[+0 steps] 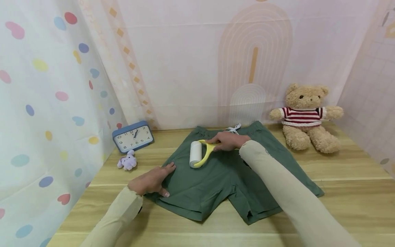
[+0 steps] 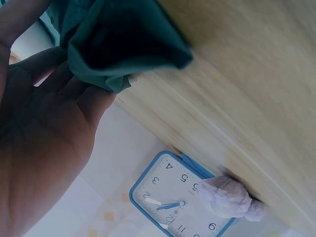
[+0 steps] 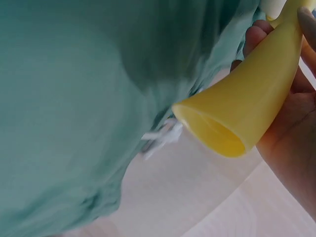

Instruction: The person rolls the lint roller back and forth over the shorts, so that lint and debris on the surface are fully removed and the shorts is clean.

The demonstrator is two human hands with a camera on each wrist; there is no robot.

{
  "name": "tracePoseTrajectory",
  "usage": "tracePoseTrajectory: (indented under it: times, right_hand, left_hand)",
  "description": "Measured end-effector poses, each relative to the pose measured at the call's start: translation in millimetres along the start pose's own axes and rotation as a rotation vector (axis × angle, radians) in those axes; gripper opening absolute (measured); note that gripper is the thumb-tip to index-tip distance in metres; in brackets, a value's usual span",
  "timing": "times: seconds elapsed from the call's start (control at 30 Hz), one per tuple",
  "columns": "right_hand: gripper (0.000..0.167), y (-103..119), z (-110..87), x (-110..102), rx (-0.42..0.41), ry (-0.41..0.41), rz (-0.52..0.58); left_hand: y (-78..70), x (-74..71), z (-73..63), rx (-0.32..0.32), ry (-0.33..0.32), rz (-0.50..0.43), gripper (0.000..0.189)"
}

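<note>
Dark green shorts [image 1: 191,187] lie spread on the wooden table, waistband toward the back wall, with a white drawstring [image 1: 234,128]. My right hand [image 1: 227,141] grips the yellow handle of a lint roller [image 1: 195,152]. The white roll lies over the upper left part of the shorts. In the right wrist view the hollow end of the yellow handle [image 3: 256,89] sticks out from the palm. At the shorts' left leg edge, my left hand [image 1: 152,180] rests with fingers and thumb spread. The left wrist view shows the gaping leg opening [image 2: 128,44] beside its fingers.
A blue alarm clock [image 1: 133,137] stands at the back left, with a small purple plush toy [image 1: 127,161] in front of it. On the right, a teddy bear [image 1: 303,116] in a striped shirt sits by the patterned back curtain [image 1: 185,68].
</note>
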State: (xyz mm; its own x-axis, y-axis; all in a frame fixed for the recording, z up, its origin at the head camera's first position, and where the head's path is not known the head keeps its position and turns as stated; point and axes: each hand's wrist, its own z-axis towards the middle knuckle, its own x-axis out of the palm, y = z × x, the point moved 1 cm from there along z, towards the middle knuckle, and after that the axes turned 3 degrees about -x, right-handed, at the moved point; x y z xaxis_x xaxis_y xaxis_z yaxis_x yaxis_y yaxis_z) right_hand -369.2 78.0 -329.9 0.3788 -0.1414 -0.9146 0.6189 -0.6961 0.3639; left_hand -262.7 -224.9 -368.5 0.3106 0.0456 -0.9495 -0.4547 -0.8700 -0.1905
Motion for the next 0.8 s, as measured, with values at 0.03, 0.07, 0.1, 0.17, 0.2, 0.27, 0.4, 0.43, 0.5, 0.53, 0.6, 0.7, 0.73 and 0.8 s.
tracePoseTrajectory:
  times: [0.03,0.07,0.1,0.17,0.2,0.27,0.4,0.43,0.5,0.53,0.6,0.7,0.73,0.8]
  right_hand:
    - [0.053,-4,-2.7,-1,0.002,0.004,-0.001]
    - [0.053,-7,-5.7,-2,0.001,0.010,0.001]
    - [0.053,-11,-8.9,-3,0.003,0.014,0.005]
    - [0.052,-18,-16.4,-6,0.014,0.022,0.012]
    - [0.053,-22,-20.6,-8,0.023,0.026,0.017]
    - [0.052,-29,-29.5,-13,0.029,0.030,0.015]
    - [0.052,-44,-47.1,-20,0.037,0.021,0.006]
    - [0.052,-48,-51.6,-22,0.036,0.019,0.004]
    - [0.052,-56,-60.4,-23,0.048,0.013,0.009]
    - [0.052,-59,-65.0,-24,0.054,0.012,0.010]
    - [0.052,-66,-73.5,-26,0.064,0.016,0.021]
    - [0.052,-75,-86.0,-29,0.079,0.024,0.048]
    - [0.052,-78,-90.2,-30,0.084,0.028,0.058]
    - [0.053,-83,-99.1,-32,0.101,0.036,0.060]
  left_hand:
    - [0.4,0.6,-0.3,0.001,-0.002,-0.001,0.100]
    - [0.3,0.9,-0.9,0.001,-0.003,-0.004,0.100]
    - [0.4,1.2,-1.4,0.000,-0.003,-0.007,0.099]
    - [0.4,1.8,-1.8,0.005,-0.006,-0.004,0.099]
    - [0.1,1.6,-2.0,0.005,-0.007,-0.009,0.099]
    - [-0.6,1.1,-1.9,0.008,-0.011,-0.003,0.098]
    - [-1.3,-1.1,-1.8,-0.003,-0.016,-0.010,0.099]
    - [-1.1,-1.0,-1.7,0.000,-0.016,-0.002,0.099]
    - [-1.1,-1.3,-1.7,-0.005,-0.014,-0.010,0.099]
    - [-1.3,-1.0,-1.5,-0.007,-0.013,-0.016,0.099]
    - [-1.6,-0.2,-1.5,-0.007,-0.008,-0.019,0.099]
    - [-1.3,0.6,-1.5,-0.012,-0.004,-0.026,0.098]
    - [-1.2,0.8,-1.5,-0.015,-0.002,-0.026,0.098]
    - [-0.7,0.2,-1.7,-0.012,-0.004,-0.020,0.098]
